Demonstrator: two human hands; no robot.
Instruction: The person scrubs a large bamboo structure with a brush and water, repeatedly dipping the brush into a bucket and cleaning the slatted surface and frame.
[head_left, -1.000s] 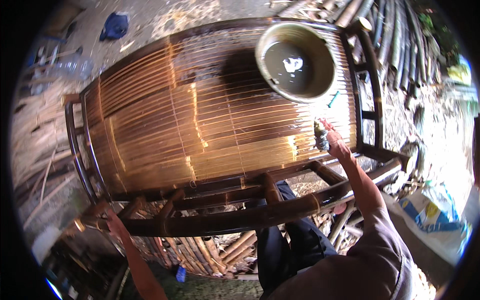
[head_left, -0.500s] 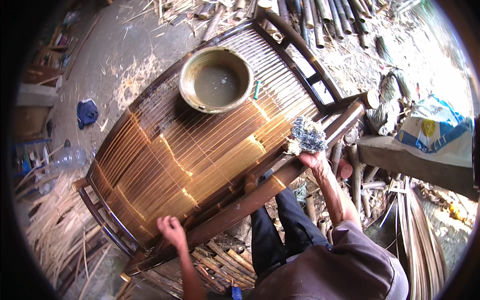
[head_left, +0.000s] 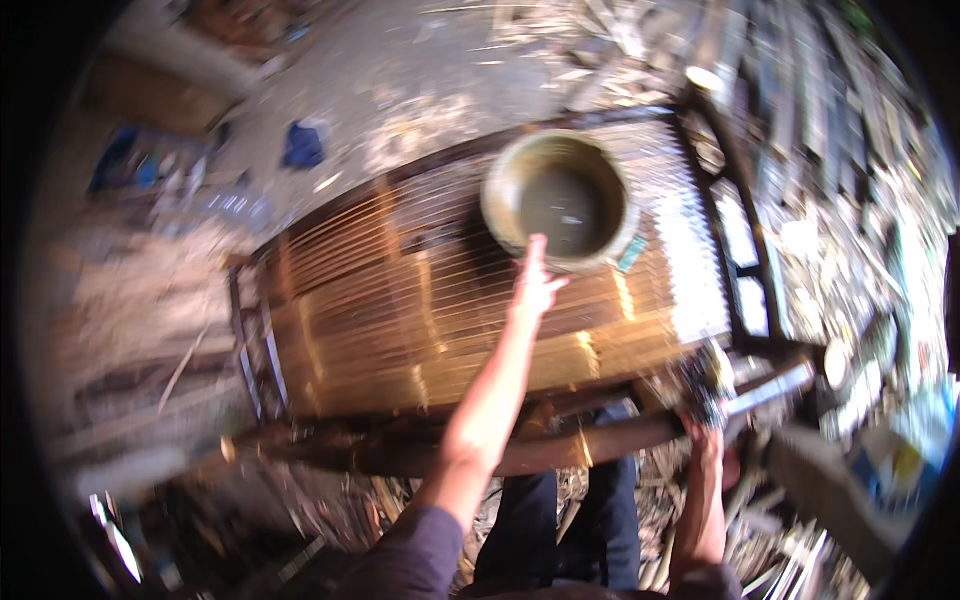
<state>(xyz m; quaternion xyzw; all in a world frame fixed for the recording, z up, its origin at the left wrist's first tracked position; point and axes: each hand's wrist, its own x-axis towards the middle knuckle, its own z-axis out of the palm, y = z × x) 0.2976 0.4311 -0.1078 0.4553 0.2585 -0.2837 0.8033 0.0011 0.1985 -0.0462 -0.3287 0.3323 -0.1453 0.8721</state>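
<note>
A slatted brown bamboo bench (head_left: pixel 350 335) lies in front of me, wet and shiny toward its right end. On its slats stands a round basin (head_left: pixel 497 205) of cloudy water. My left hand (head_left: pixel 537 285) reaches over the bench to the basin's near rim, fingers stretched out and holding nothing. Whether a fingertip touches the rim I cannot tell. At the bench's near right corner my right hand (head_left: pixel 703 428) is closed around a bunched grey-blue and cream scrubbing rag (head_left: pixel 708 382), against the thick front rail. A small green object (head_left: pixel 632 254) lies just right of the basin.
Bamboo poles (head_left: pixel 800 90) lie at the far right, and wood shavings litter the floor. A blue and white sack (head_left: pixel 905 450) rests at the right by a low ledge. A dark blue cloth item (head_left: pixel 303 146) lies on the floor beyond the bench. Motion blurs the picture.
My left hand has moved from the bench's near left edge up to the basin. The right hand still holds the rag at the right corner. The whole view has turned.
</note>
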